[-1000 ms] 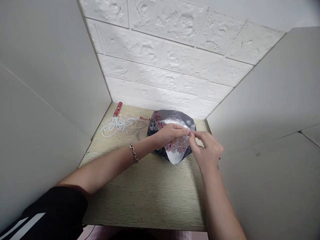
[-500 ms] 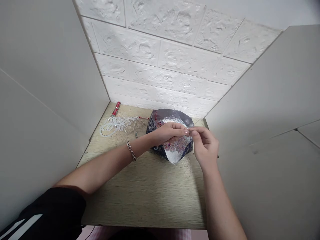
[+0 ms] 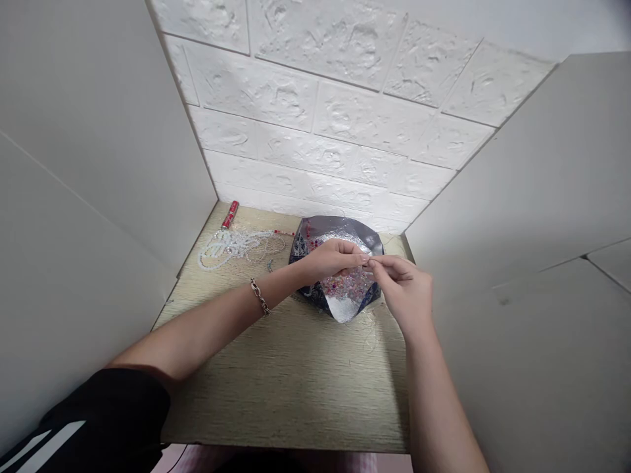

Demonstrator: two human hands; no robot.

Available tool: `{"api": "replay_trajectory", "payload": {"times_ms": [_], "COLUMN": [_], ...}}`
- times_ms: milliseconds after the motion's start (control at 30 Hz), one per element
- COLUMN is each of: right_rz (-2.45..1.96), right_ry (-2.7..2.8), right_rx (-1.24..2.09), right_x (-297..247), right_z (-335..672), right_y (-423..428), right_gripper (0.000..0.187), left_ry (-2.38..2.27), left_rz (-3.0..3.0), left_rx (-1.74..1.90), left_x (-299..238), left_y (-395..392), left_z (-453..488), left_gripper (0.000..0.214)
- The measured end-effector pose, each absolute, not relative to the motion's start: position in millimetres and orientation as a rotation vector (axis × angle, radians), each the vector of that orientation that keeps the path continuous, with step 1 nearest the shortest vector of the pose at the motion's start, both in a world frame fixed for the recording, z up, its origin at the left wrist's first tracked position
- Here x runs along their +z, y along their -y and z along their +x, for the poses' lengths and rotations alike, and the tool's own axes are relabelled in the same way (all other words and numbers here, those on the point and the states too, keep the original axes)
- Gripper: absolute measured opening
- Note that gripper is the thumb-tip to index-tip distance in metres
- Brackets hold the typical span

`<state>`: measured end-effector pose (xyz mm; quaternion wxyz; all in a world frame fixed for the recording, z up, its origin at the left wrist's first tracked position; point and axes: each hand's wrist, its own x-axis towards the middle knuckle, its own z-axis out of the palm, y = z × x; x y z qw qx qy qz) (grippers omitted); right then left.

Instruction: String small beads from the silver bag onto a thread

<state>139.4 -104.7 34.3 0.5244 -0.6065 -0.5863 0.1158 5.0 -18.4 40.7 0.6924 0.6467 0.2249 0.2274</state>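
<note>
My left hand [image 3: 335, 258] reaches over an open silver-lined bag [image 3: 341, 309], its fingers pinched together. Against those fingertips, my right hand [image 3: 404, 284] pinches too, thumb and forefinger meeting. Whatever lies between the fingertips is too small to make out. Loose pink, red and clear beads [image 3: 348, 284] fill the bag below the hands. Thin clear thread [image 3: 369, 332] trails on the table at the bag's right front side.
Strings of white beads [image 3: 217, 249] lie heaped on the wooden table [image 3: 286, 381] to the left. Behind them rests a red patterned tube [image 3: 229, 215]. A white brick-pattern wall [image 3: 315, 144] closes the back, with grey panels on both sides.
My right hand has shifted slightly left and turned, its fingertips now closer against those of the left hand. My left hand has barely moved.
</note>
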Motion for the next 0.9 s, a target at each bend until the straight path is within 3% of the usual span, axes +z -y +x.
{"api": "replay_trajectory", "payload": {"times_ms": [133,267,900], "right_rz": [-1.499,-1.532,-1.554], "right_ry": [1.582,1.645,1.624], "right_rx": [-0.026,-0.108,0.094], "right_x": [35.0,34.5,35.1], "right_z": [138.3,137.4,142.7], "right_y": [103.9,102.8,103.1], "right_gripper": [0.013,0.01,0.018], "left_ry": [-0.525,-0.548,-0.637], "left_rz": [1.387,1.352,1.651], "left_rx": [0.516,0.494,0.557], "left_x": [39.8,38.9,45.6], "left_y": [19.9,20.2,15.9], "left_z": [5.6,5.9,3.9], "left_gripper": [0.029,0.029,0.028]}}
